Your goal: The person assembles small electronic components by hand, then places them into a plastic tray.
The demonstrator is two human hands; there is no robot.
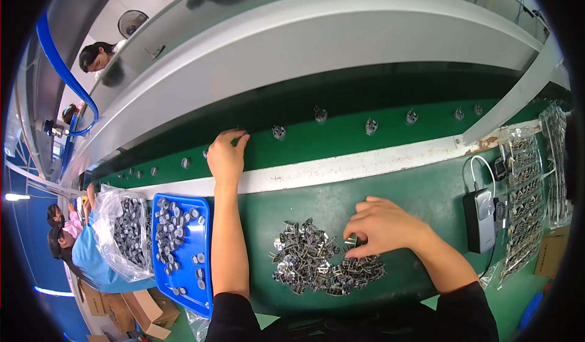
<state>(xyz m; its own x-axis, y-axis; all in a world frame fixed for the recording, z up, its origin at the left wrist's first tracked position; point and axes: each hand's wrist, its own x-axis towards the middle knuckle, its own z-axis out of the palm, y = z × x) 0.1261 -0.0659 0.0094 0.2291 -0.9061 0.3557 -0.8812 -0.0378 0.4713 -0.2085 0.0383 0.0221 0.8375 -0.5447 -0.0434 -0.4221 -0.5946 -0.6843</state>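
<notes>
My left hand [226,158] reaches over the green belt [329,141]. Its thumb and fingers are drawn together in a pinch near the far side, and what they hold is mostly hidden. At the pile of small shiny metal parts [303,257] on the green tabletop, my right hand [385,227] curls its thumb and fingers round one metal part [351,242]. Small round metal-and-dark parts sit spaced out along the belt, among them one part [279,132] just right of my left hand and another part [372,126] farther right.
Left of my left forearm lies a blue tray [208,244] of grey round pieces, beside a clear bag [131,232] of more. A power bank [479,220] and packs of metal parts [523,202] lie at right. A white rail [341,166] edges the belt. Other people work at far left.
</notes>
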